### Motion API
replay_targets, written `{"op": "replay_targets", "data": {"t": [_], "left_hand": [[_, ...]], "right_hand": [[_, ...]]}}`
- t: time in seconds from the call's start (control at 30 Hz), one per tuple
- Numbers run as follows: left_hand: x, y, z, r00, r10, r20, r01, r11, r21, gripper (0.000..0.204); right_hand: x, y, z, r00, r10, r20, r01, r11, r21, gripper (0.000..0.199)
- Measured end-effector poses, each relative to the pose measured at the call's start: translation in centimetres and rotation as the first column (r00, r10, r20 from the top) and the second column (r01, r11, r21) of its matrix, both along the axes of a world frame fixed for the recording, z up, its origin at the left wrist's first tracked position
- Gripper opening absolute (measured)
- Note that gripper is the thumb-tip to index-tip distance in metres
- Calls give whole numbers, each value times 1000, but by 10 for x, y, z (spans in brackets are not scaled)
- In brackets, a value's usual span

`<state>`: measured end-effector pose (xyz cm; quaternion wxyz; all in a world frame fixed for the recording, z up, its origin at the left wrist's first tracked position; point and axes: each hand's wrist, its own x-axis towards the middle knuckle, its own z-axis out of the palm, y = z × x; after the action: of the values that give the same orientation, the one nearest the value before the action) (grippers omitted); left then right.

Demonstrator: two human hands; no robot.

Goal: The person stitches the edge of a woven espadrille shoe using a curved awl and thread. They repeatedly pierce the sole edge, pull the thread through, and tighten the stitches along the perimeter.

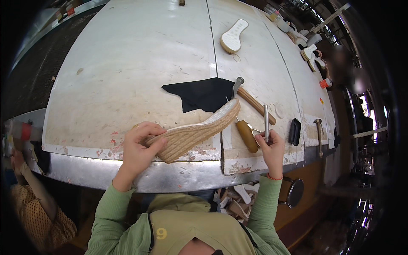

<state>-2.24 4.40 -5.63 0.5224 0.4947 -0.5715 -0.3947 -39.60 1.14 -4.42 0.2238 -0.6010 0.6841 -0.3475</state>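
Fingers of left hand (138, 146) clasp wedge sole (199, 129) over table edge (187, 176); right hand (272, 146) grips metal rod (266, 121)

wedge sole (199, 129) on workbench (127, 76), cloth (204, 93) behind, hammer (250, 100) right

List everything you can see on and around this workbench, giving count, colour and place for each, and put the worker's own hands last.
wedge sole: 1, tan woven side with a white top, held over the front edge of the bench
workbench: 1, white and worn, with a metal front edge
black cloth: 1, mid-bench
hammer: 1, wooden handle, right of the cloth
brown-handled tool: 1, near the front edge
white sole: 1, far side of the bench
metal pen-like tool: 1, silver, upright in the right hand
left hand: grips the heel end of the wedge sole
right hand: grips the metal tool
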Motion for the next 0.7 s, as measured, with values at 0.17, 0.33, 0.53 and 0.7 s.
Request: {"op": "replay_targets", "data": {"t": [0.17, 0.33, 0.53, 0.7], "left_hand": [[9, -5, 5, 998, -59, -29, 61, 993, 100, 16], [4, -35, 33, 961, -261, 90, 247, 958, 146, 36], [-32, -95, 33, 667, -694, 271, 502, 687, 525, 76], [-56, -109, 33, 578, -772, 265, 501, 592, 632, 103]], "right_hand": [[-13, -23, 9, 969, 34, -244, -33, 999, 11, 23], [-14, -30, 3, 946, 23, -323, -106, 964, -243, 26], [31, -11, 3, 974, 221, -53, -227, 963, -148, 29], [53, -5, 6, 911, 199, -362, -271, 949, -160, 36]]}}
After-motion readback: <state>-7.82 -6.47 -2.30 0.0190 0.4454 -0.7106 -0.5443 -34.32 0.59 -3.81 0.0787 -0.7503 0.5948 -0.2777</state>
